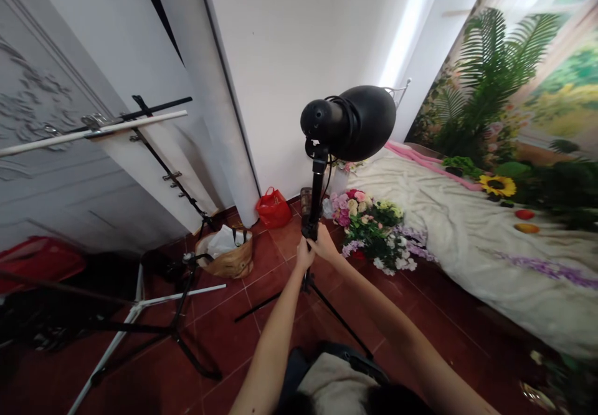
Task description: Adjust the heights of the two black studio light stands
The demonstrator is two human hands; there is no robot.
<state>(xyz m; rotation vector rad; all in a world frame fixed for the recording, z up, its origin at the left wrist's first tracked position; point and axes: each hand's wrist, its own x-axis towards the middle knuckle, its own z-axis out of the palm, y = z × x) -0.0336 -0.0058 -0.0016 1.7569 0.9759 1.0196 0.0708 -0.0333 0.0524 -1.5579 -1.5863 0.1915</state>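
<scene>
A black studio lamp [352,122] with a wide round shade tops a black stand [317,194] in the middle of the head view. My left hand [305,254] is closed round the stand's pole, well below the lamp. Just above it and to the right, my right hand [324,243] grips the same pole near a dark clamp or knob. The two hands touch or nearly touch. A cable is looped at the back of the lamp. Below my hands, the stand's legs are spread on the red tiled floor [275,278].
Artificial flowers [369,225] lie right of the stand, beside a bed with a cream cover [471,240]. A red bag [273,208] and a wicker basket [231,259] stand by the wall. Left are more stand legs [175,328] and a backdrop bar with clips [140,122].
</scene>
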